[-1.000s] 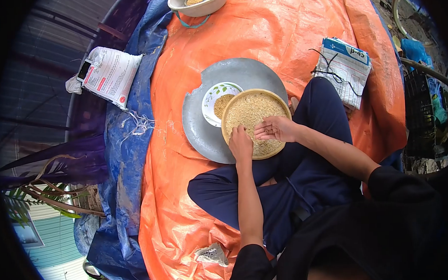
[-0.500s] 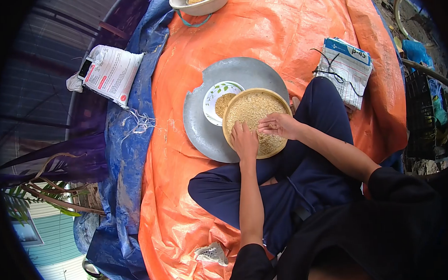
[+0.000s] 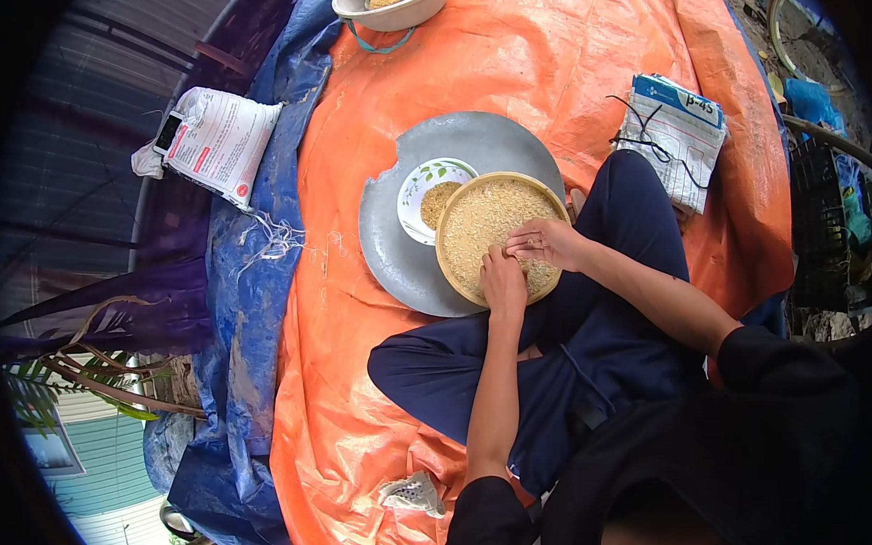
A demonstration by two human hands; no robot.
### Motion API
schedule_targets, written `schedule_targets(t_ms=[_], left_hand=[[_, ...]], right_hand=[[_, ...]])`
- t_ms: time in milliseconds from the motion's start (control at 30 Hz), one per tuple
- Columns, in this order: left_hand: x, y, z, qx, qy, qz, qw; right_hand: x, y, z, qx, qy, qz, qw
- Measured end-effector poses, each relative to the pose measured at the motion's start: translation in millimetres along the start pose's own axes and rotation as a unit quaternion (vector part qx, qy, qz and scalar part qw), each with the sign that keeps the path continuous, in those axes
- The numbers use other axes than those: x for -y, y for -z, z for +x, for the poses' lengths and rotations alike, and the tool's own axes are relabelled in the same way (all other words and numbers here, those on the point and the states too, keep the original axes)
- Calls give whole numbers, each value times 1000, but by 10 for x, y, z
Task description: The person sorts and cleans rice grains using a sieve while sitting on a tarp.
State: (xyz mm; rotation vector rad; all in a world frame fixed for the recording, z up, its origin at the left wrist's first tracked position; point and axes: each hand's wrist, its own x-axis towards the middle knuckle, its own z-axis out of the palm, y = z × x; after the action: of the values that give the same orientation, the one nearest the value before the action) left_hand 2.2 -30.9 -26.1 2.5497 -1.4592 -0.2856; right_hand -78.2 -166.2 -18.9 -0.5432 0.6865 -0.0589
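A round, shallow tan basket full of pale, husked-looking grain rests by my folded legs, overlapping a grey round tray. Over the grain, my left hand has its fingers bent and pressed together, the tips touching the fingers of my right hand. My right hand is turned partly palm up at the basket's right side, fingers curled together. Whatever lies between the fingers is too small to make out. Left of the basket, a white plate with green leaf prints holds a small heap of browner grain.
The grey tray lies on an orange tarp, with a blue tarp along the left. A basin of grain stands at the top. Printed sacks lie at left and right. A crumpled cloth is below.
My left hand has moved right and slightly down, from the grain to my right hand's fingertips, and its fingers have drawn together. My right hand stays nearly in place.
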Motion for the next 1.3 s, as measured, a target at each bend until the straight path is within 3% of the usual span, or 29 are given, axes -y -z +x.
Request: schedule_targets(t_ms=[1067, 1300], left_hand=[[139, 73, 50, -35, -3, -46, 998], [135, 132, 82, -21, 52, -57, 997]], right_hand=[[7, -14, -19, -7, 4, -31, 999], [-9, 17, 6, -10, 11, -27, 1000]])
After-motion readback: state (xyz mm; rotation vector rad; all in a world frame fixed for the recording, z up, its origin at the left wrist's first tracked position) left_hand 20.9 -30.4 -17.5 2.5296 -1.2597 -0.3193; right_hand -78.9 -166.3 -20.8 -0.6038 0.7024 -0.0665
